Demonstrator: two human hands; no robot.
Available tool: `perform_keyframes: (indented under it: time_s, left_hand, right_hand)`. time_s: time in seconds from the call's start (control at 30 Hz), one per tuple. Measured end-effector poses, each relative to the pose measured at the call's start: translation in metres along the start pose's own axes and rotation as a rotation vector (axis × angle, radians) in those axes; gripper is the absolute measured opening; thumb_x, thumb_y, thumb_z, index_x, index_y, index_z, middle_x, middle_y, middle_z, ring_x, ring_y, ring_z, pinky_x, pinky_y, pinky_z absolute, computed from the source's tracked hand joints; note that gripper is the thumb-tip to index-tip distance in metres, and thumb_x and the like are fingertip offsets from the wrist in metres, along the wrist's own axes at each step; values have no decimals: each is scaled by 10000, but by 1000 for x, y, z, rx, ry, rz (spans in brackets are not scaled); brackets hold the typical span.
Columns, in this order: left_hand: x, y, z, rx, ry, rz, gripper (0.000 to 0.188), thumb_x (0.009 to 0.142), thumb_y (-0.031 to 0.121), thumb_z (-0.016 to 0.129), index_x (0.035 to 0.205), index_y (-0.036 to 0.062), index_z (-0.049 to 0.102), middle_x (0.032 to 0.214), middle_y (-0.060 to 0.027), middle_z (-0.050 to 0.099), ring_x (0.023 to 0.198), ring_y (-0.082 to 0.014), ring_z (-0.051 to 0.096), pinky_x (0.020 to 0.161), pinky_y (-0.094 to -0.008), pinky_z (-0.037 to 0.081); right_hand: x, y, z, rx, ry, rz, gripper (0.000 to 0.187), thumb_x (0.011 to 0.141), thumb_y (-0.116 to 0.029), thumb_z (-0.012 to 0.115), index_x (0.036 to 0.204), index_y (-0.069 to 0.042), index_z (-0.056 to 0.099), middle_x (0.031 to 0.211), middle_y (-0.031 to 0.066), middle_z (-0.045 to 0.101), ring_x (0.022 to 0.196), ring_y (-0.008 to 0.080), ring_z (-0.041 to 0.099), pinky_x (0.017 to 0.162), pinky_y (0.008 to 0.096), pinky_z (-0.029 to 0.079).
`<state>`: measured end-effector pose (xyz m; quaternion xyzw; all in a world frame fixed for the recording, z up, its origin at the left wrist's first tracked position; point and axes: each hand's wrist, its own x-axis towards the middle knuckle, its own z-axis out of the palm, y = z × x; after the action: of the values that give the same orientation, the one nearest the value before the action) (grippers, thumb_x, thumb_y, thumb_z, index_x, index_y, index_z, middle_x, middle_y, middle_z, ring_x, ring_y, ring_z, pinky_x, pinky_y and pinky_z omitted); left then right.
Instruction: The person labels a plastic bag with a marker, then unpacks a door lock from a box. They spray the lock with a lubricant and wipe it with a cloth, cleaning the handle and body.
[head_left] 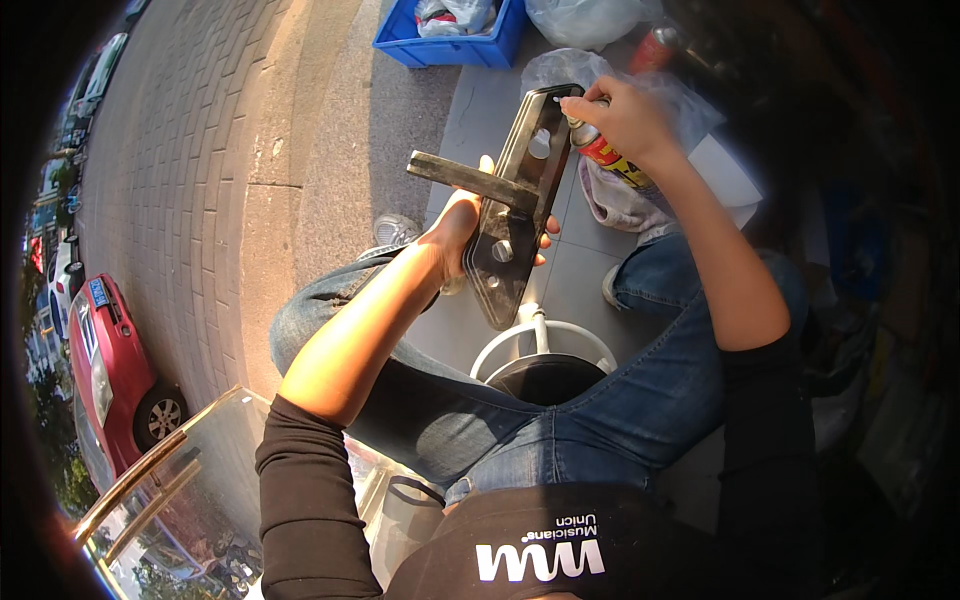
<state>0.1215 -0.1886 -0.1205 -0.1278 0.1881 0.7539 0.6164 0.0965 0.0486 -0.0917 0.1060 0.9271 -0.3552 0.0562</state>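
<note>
My left hand is closed around a long dark metal plate with pointed ends and several round holes. A flat metal bar sticks out sideways from the plate, over my left hand. Held up at a slant in front of my knees, the plate has its far end beside the spray can. That can is red and yellow, and my right hand grips it around the top, with a finger at the nozzle. Whether any spray is coming out cannot be made out.
A blue plastic crate with bagged things stands ahead, beside clear plastic bags and another red can. A cloth and white sheet lie below my right forearm. Between my legs is a white-framed stool; a red car stands left.
</note>
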Motion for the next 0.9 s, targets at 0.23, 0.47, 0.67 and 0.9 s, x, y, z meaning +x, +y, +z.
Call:
perform_keyframes:
  time_s: [0.23, 0.47, 0.67, 0.9]
  left_hand:
    - [-2, -1, -1, 91, 51, -13, 706, 876, 625, 245, 1271, 57, 384, 1017, -269, 557, 859, -338, 626, 731, -491, 540]
    - [-1, 2, -2, -3, 10, -11, 721, 869, 632, 256, 1273, 50, 392, 1030, -282, 548, 873, -351, 620, 746, -507, 533]
    - [-1, 5, -3, -133, -42, -28, 736, 868, 631, 255, 1290, 41, 382, 1060, -302, 526, 902, -390, 601, 781, -541, 509]
    - [-3, 5, 13, -30, 107, 27, 734, 888, 616, 125, 1225, 39, 431, 975, -259, 582, 795, -327, 636, 718, -476, 548]
  right_hand:
    - [6, -2, 5, 26, -15, -43, 482, 738, -479, 612, 821, -4, 610, 790, 138, 627, 742, 225, 594, 673, 317, 432]
    - [1, 6, 12, 40, 18, -62, 466, 733, -468, 619, 804, -8, 617, 740, 99, 620, 693, 180, 581, 647, 291, 430]
    - [6, 9, -7, 128, -81, 75, 498, 745, -511, 602, 805, -18, 625, 726, 58, 609, 685, 130, 573, 642, 258, 428]
    - [1, 5, -2, 520, -350, 225, 453, 785, -478, 586, 902, -41, 612, 807, 49, 631, 703, 126, 606, 652, 236, 458]
